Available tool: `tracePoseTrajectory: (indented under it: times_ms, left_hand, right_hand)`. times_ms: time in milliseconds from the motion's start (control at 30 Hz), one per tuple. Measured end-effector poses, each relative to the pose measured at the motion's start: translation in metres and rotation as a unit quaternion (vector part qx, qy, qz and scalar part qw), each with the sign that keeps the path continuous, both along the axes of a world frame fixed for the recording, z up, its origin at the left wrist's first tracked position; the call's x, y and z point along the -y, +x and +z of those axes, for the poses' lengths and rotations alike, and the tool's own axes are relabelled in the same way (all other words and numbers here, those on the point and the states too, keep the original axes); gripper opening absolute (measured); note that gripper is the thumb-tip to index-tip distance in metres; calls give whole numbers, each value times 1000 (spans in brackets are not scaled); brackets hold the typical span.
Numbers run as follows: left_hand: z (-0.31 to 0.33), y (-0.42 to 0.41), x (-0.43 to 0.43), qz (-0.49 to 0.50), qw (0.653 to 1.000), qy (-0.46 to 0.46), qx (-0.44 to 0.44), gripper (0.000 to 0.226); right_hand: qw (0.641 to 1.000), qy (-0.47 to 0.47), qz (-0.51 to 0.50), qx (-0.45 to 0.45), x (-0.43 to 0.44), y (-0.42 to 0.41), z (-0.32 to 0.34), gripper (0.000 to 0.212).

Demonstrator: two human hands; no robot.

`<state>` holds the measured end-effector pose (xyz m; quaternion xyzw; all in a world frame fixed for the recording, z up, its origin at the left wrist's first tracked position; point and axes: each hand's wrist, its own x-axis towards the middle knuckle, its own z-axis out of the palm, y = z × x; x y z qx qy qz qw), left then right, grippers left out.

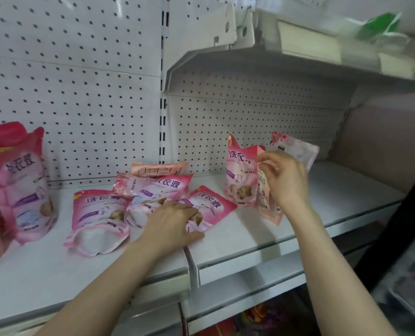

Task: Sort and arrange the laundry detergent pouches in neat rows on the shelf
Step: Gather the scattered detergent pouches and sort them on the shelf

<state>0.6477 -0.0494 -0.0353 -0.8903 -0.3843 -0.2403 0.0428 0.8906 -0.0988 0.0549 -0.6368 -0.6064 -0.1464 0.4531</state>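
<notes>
Pink detergent pouches lie scattered on the white shelf (250, 238). My left hand (172, 225) rests palm down on a flat pouch (211, 204) in the middle pile, fingers curled on its lower edge. My right hand (286, 178) pinches the top of an upright pouch (266, 202) held edge-on. Beside it stands another upright pouch (240, 173), and a pale one (296, 149) leans behind my right hand. A puffy pouch (99, 219) lies left of the pile. Larger pouches (24, 185) stand at the far left.
A pegboard back wall (92, 93) runs behind the shelf. An upper shelf (298, 69) overhangs the right bay, carrying white boxes and a green pack (381, 25). A dark post (400, 214) crosses at the right. Lower shelves show coloured goods.
</notes>
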Motion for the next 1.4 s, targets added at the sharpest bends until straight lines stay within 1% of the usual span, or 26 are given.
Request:
tracePoseTrajectory:
  times_ms: [100, 133, 200, 267, 333, 367, 400, 433, 467, 500, 533, 600, 633, 700, 767, 800, 867, 933, 967, 1033, 1067, 1100, 1167, 1300, 1400]
  left_hand:
    - [4, 1, 6, 20, 997, -32, -62, 55]
    - [3, 1, 9, 24, 997, -28, -71, 54]
    - [-4, 0, 13, 19, 999, 2, -36, 45]
    - [-9, -4, 19, 12, 1000, 17, 5, 41]
    - [-8, -10, 25, 13, 1000, 12, 12, 52]
    - [-6, -12, 27, 20, 1000, -6, 8, 62]
    - [-2, -15, 29, 28, 999, -22, 2, 73]
    - [2, -18, 29, 36, 999, -33, 3, 78]
    - [7, -20, 29, 45, 998, -43, 14, 76]
    - [12, -23, 27, 52, 997, -46, 36, 68]
    - [16, -26, 24, 58, 995, -37, 67, 54]
    - [21, -31, 11, 73, 991, -11, 110, 24]
    - [22, -32, 1, 79, 991, -5, 110, 19]
    - [23, -29, -16, 96, 993, -32, 61, 23]
    - [21, -20, -28, 142, 987, -77, -8, 30]
    - [21, -15, -32, 170, 981, -79, -46, 31]
    - [23, -4, -38, 220, 968, -49, -107, 24]
    - [26, 0, -43, 259, 955, -34, -141, 22]
    - [27, -2, -45, 268, 952, -32, -142, 21]
    - [30, -13, -51, 286, 952, -22, -110, 20]
    - [32, -21, -52, 292, 953, -24, -74, 20]
    - [33, -30, -54, 291, 956, -33, -25, 22]
    - [35, -48, -53, 278, 955, -66, 83, 23]
    - [31, -69, -39, 222, 938, -99, 249, 17]
    - [28, -73, -26, 183, 924, -110, 318, 18]
  right_hand:
    - [996, -38, -56, 55, -2, 4, -17, 19]
    - [994, -51, -72, 60, -3, 5, -23, 20]
    - [990, -59, -106, 68, -3, 5, -29, 25]
    - [983, -26, -146, 106, -1, 0, -30, 30]
    - [973, 27, -162, 164, 0, -15, -31, 30]
    - [972, 48, -142, 179, 0, -26, -33, 30]
    - [978, 43, -105, 176, -3, -38, -36, 28]
    - [986, 12, -60, 156, -6, -49, -41, 25]
    - [990, -45, -18, 131, -12, -59, -49, 23]
    - [987, -116, 7, 115, -20, -66, -58, 24]
    - [976, -184, 14, 116, -28, -71, -67, 27]
    - [945, -300, 2, 131, -47, -77, -80, 32]
    - [930, -342, -2, 134, -56, -79, -83, 34]
    - [909, -399, -1, 123, -71, -82, -84, 39]
    - [896, -425, -6, 126, -83, -83, -82, 38]
    - [892, -429, -12, 139, -89, -83, -81, 37]
    - [887, -434, -31, 154, -96, -82, -79, 36]
    - [881, -454, -36, 125, -102, -79, -78, 31]
    - [880, -463, -33, 103, -103, -78, -75, 31]
    - [887, -458, -12, 61, -103, -75, -68, 40]
    - [892, -450, 2, 46, -100, -75, -63, 45]
    - [899, -437, 16, 35, -95, -76, -57, 44]
    - [917, -396, 31, 24, -83, -78, -40, 30]
    - [968, -251, 18, 17, -64, -73, 10, 22]
    - [984, -164, 12, 61, -59, -77, 42, 14]
